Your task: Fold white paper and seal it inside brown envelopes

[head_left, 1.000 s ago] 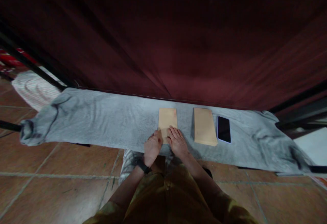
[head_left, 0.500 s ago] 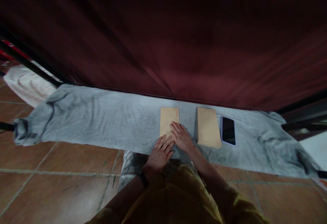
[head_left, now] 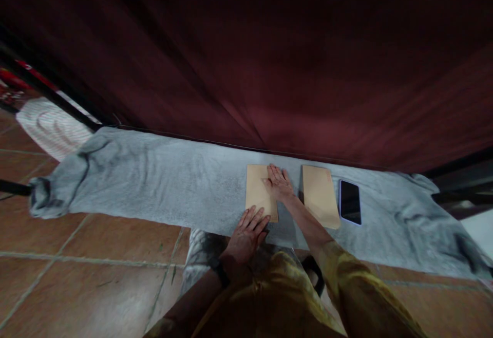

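Note:
A tan paper envelope [head_left: 257, 186] lies flat on the grey cloth in front of me. My left hand [head_left: 246, 232] rests palm down with fingers spread on its near edge. Flat on the envelope's upper right side is my right hand [head_left: 280, 184], its fingers stretched out toward the far edge. To the right, a stack of similar tan envelopes [head_left: 320, 196] sits on the cloth, close to my right forearm. Beyond that stack lies a phone [head_left: 350, 202] with a dark screen and a light purple case.
The grey cloth [head_left: 154, 179] covers a long narrow surface. Behind it hangs a dark red curtain [head_left: 292, 117], with dark bars [head_left: 50, 89] at the left. A striped white cloth [head_left: 57, 127] is at the far left, above the tiled floor [head_left: 127, 240].
My right hand has slid up and right across the envelope, from its near part to its upper right edge. My left hand stays at the near edge. The view has shifted slightly.

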A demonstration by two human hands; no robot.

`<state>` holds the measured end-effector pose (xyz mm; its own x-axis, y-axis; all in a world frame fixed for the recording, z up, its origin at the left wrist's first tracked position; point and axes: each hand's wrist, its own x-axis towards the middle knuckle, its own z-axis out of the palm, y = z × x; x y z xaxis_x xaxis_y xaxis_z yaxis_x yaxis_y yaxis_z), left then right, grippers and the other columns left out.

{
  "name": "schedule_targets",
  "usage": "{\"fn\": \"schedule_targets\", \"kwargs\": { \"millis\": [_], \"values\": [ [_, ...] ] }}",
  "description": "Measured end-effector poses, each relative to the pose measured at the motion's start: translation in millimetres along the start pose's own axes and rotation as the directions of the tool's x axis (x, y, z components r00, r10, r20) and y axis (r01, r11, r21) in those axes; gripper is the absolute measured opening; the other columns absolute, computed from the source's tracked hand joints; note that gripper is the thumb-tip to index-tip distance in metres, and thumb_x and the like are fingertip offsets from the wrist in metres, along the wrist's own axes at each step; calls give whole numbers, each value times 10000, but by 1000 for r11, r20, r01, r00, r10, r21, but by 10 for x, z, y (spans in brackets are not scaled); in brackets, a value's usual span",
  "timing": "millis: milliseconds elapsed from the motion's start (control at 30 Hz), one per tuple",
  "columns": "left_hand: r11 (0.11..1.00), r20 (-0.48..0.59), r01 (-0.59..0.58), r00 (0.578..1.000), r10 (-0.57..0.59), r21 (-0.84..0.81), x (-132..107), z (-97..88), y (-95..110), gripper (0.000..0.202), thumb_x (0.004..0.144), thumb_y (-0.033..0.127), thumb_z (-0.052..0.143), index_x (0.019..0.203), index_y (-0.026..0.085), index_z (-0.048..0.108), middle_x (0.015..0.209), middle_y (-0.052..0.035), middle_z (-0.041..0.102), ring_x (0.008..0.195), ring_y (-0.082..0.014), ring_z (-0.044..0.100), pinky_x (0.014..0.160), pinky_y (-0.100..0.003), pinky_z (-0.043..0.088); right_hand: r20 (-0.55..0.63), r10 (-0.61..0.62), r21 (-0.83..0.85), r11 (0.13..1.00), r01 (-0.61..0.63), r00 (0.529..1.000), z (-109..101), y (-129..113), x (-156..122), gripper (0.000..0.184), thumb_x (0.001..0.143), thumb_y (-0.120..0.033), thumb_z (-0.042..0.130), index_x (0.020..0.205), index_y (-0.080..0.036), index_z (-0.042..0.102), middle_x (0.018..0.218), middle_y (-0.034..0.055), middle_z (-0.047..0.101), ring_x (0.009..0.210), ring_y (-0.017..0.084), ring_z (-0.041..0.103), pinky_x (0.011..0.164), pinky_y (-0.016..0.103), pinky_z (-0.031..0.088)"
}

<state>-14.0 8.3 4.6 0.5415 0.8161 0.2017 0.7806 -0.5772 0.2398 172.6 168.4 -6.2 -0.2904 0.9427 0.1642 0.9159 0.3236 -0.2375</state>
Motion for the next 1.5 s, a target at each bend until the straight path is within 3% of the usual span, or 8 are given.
{"fn": "schedule_targets", "kwargs": {
  "millis": [100,267,400,733,900,1100,1267,1500],
  "values": [
    [1000,-10,0,1000,0,1,-4,6,2,493,1015,370,506,1502,295,472,1628,-38,378,1527,-283,283,1227,-499,319,-4,-11,-9,1000,11,1000,18,-92,-38,620,1048,-436,383,1581,-125,317,1614,158,354,1521,279,297,1250,543,153],
    [1000,-15,-19,1000,20,17,-28,80,-18,491,1014,354,508,1497,273,477,1610,-53,408,1523,-299,291,1215,-517,334,49,-261,42,965,259,964,55,-308,-316,578,1043,-380,434,1574,-173,338,1645,96,317,1529,231,273,1265,475,166],
    [1000,-10,-13,1000,14,17,-32,102,-25,515,1000,332,534,1507,288,461,1625,-44,382,1530,-306,270,1214,-523,338,65,-276,57,960,272,959,22,-325,-285,520,1043,-357,444,1548,-245,395,1647,53,322,1514,246,303,1258,512,175],
    [1000,-35,-13,999,14,24,-22,56,-7,529,1005,324,521,1526,309,431,1616,-31,401,1519,-293,302,1206,-524,355,-99,87,40,996,-84,991,16,-155,195,520,1036,-358,404,1522,-178,437,1575,135,447,1469,283,371,1221,541,224],
    [999,-42,-15,999,17,52,-19,63,-20,509,989,312,545,1493,284,484,1596,-26,432,1509,-288,326,1208,-496,359,-176,270,157,957,-244,947,-71,-108,-254,449,980,-206,429,1396,-128,577,1389,169,616,1302,281,533,1110,461,410],
    [998,-89,43,995,-39,40,-19,106,21,510,998,289,488,1507,287,468,1593,-59,430,1502,-286,343,1231,-575,270,-35,387,246,897,-368,921,-111,-357,-1054,312,928,-188,507,1182,-187,688,1163,156,707,980,244,703,828,311,545],
    [985,-179,143,971,-157,-92,15,239,-17,474,1028,312,393,1463,175,520,1554,-168,467,1467,-305,406,1180,-572,361,14,523,314,807,-500,852,-154,-519,-1025,217,911,-184,550,1069,-178,699,990,149,755,889,255,732,768,313,546],
    [817,-195,253,895,-401,-518,148,257,-21,451,1019,409,407,1406,240,564,1584,-100,438,1457,-262,426,1208,-482,364,35,571,570,663,-485,820,-309,-377,-949,152,848,-146,583,836,-231,709,843,37,762,800,203,715,710,276,543]
  ]
}}
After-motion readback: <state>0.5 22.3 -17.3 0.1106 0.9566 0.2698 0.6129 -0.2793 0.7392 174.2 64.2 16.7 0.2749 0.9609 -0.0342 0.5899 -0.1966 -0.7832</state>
